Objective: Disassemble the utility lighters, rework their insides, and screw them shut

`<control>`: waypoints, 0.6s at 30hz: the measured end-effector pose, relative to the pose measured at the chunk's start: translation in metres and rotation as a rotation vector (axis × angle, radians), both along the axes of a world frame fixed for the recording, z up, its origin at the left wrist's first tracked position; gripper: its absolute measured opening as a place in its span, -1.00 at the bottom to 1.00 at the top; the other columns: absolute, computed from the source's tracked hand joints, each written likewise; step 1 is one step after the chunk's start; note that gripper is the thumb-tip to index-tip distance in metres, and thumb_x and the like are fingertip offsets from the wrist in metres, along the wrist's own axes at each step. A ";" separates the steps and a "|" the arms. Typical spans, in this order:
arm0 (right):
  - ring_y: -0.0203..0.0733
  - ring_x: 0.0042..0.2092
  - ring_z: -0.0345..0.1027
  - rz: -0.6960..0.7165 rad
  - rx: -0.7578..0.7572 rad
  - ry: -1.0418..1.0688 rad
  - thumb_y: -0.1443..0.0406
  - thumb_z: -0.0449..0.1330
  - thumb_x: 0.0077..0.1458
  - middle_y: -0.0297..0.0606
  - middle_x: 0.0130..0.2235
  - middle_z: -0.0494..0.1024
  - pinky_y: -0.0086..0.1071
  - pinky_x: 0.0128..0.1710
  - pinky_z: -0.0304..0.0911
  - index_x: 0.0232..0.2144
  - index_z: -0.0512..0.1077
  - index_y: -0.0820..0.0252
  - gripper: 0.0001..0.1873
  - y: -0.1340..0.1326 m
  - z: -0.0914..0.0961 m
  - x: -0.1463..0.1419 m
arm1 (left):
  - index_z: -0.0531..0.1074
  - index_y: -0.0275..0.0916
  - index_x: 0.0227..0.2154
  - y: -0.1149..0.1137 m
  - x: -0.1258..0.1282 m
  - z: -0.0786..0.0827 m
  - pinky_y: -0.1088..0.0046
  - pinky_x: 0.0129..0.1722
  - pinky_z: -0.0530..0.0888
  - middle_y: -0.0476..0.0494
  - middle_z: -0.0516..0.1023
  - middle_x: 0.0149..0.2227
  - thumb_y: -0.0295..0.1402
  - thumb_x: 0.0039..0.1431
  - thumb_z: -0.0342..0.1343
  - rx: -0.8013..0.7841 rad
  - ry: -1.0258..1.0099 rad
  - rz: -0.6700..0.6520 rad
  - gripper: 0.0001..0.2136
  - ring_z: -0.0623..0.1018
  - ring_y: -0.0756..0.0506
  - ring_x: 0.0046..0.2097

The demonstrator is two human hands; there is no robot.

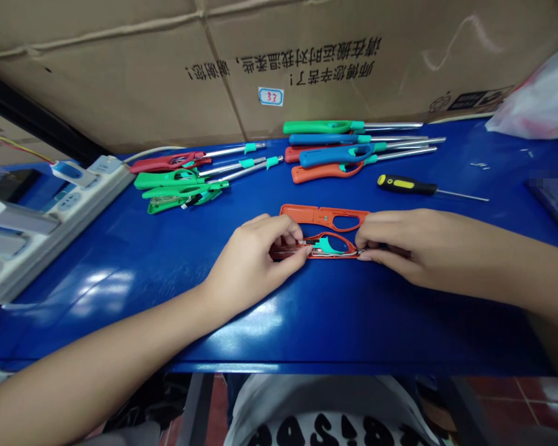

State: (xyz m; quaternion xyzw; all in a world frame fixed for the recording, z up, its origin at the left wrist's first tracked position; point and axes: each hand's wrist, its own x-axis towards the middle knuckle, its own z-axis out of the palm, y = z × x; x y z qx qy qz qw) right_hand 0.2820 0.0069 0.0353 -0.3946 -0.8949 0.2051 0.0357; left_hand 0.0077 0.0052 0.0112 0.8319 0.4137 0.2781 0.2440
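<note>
L hand (270, 251) gripping open orange lighter (337, 256), R hand (395, 238) pinching its R end; teal trigger (330, 246) btwn. Screwdriver (407, 184) nr.

Orange on the farther casing half (300, 214), turquoise on the trigger (329, 246), blue across the desk (134, 248), black-and-yellow on the screwdriver handle (407, 184), black-printed brown on the cardboard (121, 93).

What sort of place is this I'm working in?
Probably a small workshop bench: an opened orange lighter, other lighters in two groups, and a screwdriver on the blue tabletop.
</note>
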 end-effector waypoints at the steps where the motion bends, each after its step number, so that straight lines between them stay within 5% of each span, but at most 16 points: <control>1: -0.16 -0.32 0.39 0.000 -0.001 0.004 0.24 0.06 0.34 -0.26 -0.30 0.55 -0.33 -0.34 0.14 -0.36 0.44 0.10 -0.77 0.000 0.000 0.000 | 0.47 -0.23 -0.33 0.000 0.000 0.000 0.49 -0.35 0.44 0.02 0.52 -0.42 -0.42 0.24 0.25 0.000 0.004 0.002 -0.93 0.49 0.01 -0.37; 18: -0.14 -0.32 0.38 -0.041 0.026 -0.029 0.20 0.02 0.38 -0.26 -0.30 0.54 -0.31 -0.37 0.07 -0.36 0.42 0.08 -0.72 -0.006 -0.002 -0.008 | 0.51 -0.22 -0.28 0.004 0.005 -0.002 0.46 -0.36 0.41 -0.04 0.53 -0.35 -0.42 0.20 0.20 -0.083 -0.008 0.075 -0.95 0.48 -0.03 -0.33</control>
